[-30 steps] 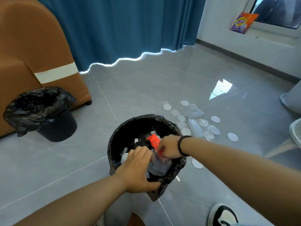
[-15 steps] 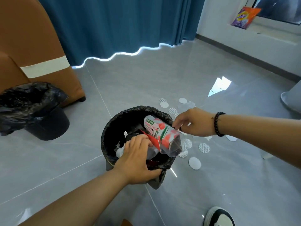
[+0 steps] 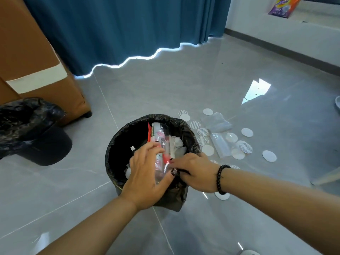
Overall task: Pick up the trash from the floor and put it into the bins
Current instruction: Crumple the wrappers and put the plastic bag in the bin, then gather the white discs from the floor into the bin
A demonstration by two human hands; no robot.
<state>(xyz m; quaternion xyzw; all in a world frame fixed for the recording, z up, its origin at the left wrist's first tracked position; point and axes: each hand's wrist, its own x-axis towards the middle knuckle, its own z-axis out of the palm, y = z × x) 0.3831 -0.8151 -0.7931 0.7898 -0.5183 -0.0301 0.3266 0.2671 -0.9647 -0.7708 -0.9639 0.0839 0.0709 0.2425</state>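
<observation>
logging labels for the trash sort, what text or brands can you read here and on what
Nothing reads for certain.
Pouch on the sill: large yellow lettering on purple and orange, cut by the frame edge and blurred, not readable.
Wrapper in the bin: a green band of small print, too small to read.
Patterned seals on the floor: rows of fine print, too small to read.

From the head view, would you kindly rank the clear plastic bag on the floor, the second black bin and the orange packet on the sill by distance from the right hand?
1. Clear plastic bag, floor, just beyond the right hand.
2. Second black bin, far left.
3. Orange packet, sill, top right.
</observation>
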